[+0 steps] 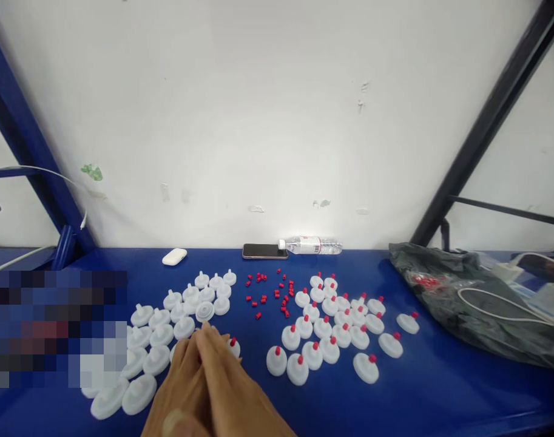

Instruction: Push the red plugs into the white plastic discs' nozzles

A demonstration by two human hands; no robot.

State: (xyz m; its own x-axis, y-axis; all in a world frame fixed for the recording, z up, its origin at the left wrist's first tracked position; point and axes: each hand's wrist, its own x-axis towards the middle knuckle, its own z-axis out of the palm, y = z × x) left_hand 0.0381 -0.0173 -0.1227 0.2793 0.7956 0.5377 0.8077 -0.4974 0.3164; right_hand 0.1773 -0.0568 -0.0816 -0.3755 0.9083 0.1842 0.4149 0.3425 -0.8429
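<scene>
From the head camera, the left hand [180, 379] and right hand [233, 382] meet over the desk [331, 403], fingers [212, 347] extended, any grasp impossible to make out, beside one red-capped disc [235, 351], with uncapped white discs [156, 361] leftward, more capped discs [329, 351] rightward and loose red caps [264, 300] beyond.

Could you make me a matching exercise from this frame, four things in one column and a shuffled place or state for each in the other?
Things
1. Uncapped white discs
2. Loose red caps
3. Phone
4. Clear bottle

Places and states
A. Lying on its side near the wall
B. Gathered in the left half of the picture
C. Flat, with a dark screen facing up
D. Scattered between the discs on the left and the main group of capped white discs on the right

Right pairs: 1-B, 2-D, 3-C, 4-A
</scene>
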